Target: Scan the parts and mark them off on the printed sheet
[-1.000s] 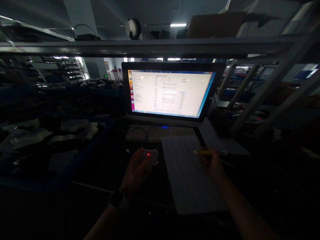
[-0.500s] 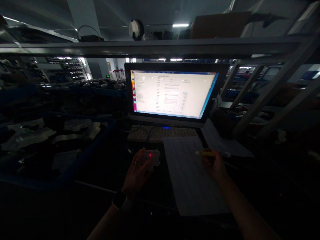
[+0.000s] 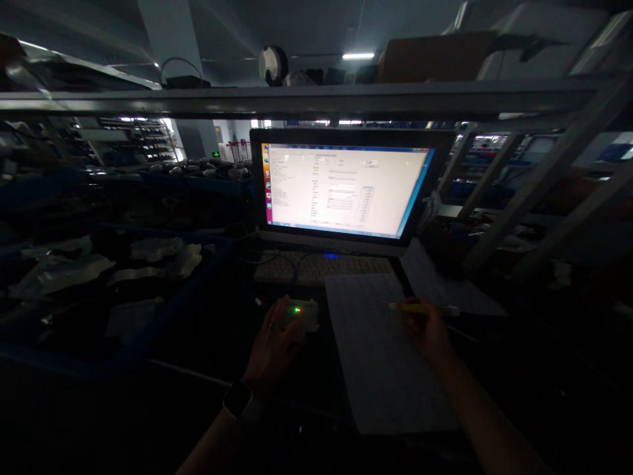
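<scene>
Dimly lit, the bench [image 3: 306,396] spreads before us, and our left hand [image 3: 271,346] has its grip closed about the left end of a small pale electronic module [image 3: 309,315]. Two indicator lights glow on its face, one green, one reddish. This module sits just left of a printed sheet [image 3: 376,369] and in front of the white keyboard [image 3: 326,265]; we cannot tell whether it rests on the bench or is lifted. We wear a smartwatch [image 3: 237,398] on the left wrist.

Our right hand [image 3: 430,333] grips a yellow pen [image 3: 410,308] over the upper right part of the sheet, its tip pointing left; contact with the paper is too dark to tell. Behind the keyboard, the monitor [image 3: 341,191] shows a pale window of fields and buttons. To its lower right lies a second sheet [image 3: 445,284]. On our left, a blue bin [image 3: 111,363] holds pale plastic-looking pieces [image 3: 74,274].
</scene>
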### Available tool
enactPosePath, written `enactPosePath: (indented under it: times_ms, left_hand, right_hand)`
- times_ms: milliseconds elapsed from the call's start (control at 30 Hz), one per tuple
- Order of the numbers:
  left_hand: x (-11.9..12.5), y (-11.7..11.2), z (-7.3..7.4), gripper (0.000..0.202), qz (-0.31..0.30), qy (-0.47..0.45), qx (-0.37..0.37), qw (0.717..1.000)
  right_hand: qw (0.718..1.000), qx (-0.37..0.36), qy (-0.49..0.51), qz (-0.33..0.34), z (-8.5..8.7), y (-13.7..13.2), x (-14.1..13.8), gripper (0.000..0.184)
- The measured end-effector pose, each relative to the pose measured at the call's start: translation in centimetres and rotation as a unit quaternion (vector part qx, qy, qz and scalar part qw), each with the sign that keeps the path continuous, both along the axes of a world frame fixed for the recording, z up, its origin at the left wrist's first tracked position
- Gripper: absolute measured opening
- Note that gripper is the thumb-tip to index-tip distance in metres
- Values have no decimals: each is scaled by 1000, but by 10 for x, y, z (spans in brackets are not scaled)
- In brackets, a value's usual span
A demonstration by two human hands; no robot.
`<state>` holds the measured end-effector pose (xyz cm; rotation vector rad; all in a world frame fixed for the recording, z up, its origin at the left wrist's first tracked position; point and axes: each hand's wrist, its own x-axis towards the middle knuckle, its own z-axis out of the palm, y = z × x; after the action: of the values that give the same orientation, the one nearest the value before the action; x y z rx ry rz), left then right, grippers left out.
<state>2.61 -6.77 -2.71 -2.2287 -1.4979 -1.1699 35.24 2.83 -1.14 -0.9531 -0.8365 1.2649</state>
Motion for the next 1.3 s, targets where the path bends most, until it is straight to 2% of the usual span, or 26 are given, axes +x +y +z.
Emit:
enactPosePath:
  times_ms: [100, 267, 333, 433, 500, 567, 667, 767, 900, 1033, 1167, 1233, 1300]
  left_hand:
    - [0, 0, -1, 49, 6, 2, -2, 1000]
    - [5, -6, 5, 36, 21, 25, 10, 999]
    - [2, -6, 8, 37, 56, 2, 13, 998]
    - [-17, 2, 12, 28, 165, -69, 8, 984]
    - [-36, 13, 16, 27, 245, -89, -33, 965]
    - [-53, 26, 22, 33, 308, -67, -109, 943]
    - [-65, 40, 32, 47, 349, -21, -227, 909]
    - [-63, 46, 36, 49, 342, -26, -284, 895]
    - [-54, 48, 32, 36, 301, -109, -257, 912]
    - [-55, 46, 32, 21, 255, -147, -233, 927]
    - [-59, 39, 43, 26, 203, -187, -199, 940]
    - [-57, 33, 48, 31, 158, -215, -173, 948]
    - [-53, 28, 52, 33, 86, -246, -150, 954]
  right_hand:
    - [1000, 8, 0, -8, -1, 1, 1, 32]
    - [1000, -1, 6, 6, -1, 0, 0, 30]
    - [1000, -1, 14, 8, -1, 0, 0, 29]
    - [1000, -5, 18, -1, -2, 0, 0, 32]
    - [1000, -10, 16, -4, -2, 1, 0, 35]
    - [1000, -12, 14, -3, -2, 2, 0, 35]
    - [1000, -24, 17, 1, -1, 2, 0, 34]
    - [999, -32, 28, -2, 1, 0, -1, 34]
    - [999, -36, 35, -16, 4, -1, -3, 37]
    - [998, -39, 35, -18, 3, -1, -2, 36]
    - [999, -20, 34, -6, 1, 1, -1, 33]
    - [999, -23, 32, -11, 0, 2, -1, 33]
    - [999, -25, 34, -15, -1, 3, -1, 33]
